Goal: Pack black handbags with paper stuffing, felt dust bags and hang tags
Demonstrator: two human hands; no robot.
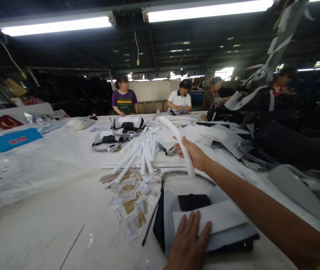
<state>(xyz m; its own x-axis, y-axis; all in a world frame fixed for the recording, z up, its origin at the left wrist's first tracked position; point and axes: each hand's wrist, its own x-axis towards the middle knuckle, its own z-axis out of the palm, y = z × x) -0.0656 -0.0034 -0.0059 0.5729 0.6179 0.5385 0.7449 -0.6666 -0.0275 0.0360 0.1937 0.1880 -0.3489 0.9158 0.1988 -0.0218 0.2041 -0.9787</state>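
Note:
A long white foam-like strip point(186, 153) stands up from the work table, curving to the left at its top; my right hand point(190, 153) has its fingers wrapped round its middle. The strip's lower end is by the grey curved handle of a black and grey bag point(169, 210), which lies in front of me. My left hand point(189, 240) rests flat, fingers spread, on a folded white sheet point(218, 217) over the bag. Above the sheet a black patch point(194, 201) shows.
White strips point(147, 150) lie piled beyond small tags and packets point(130, 198). Wrapped bags point(109, 138) sit farther back. A blue packet point(13, 140) is at left, white sheets point(213, 135) at right. Two people point(124, 98) point(180, 99) are across the table.

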